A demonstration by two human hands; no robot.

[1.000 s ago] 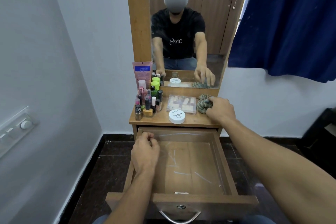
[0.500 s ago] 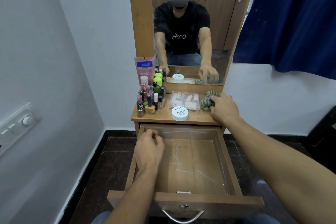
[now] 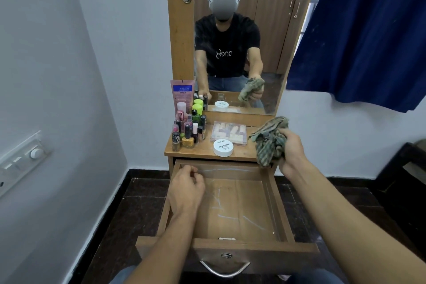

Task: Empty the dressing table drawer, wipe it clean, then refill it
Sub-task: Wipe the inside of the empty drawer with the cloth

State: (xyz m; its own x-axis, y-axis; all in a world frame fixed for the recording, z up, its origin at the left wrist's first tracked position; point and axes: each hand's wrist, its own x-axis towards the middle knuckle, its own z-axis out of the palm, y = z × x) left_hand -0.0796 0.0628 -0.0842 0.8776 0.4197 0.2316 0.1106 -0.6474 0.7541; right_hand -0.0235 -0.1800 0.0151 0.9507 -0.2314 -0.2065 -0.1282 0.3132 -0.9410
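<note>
right grip (image 3: 291, 152) clamped on crumpled striped cloth (image 3: 269, 139) | left grip (image 3: 185, 191) loosely curled, holding nothing, over wooden drawer (image 3: 239, 214)

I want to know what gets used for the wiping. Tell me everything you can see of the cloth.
The cloth is a limp, crumpled rag, woven-looking, with dull green and grey stripes. The right hand grips it in a bunch, its fingers curled round the folds. It hangs in the air over the right end of the tabletop, its loose lower end near the back right corner of the open drawer. Only the hand seems to touch it.
</note>
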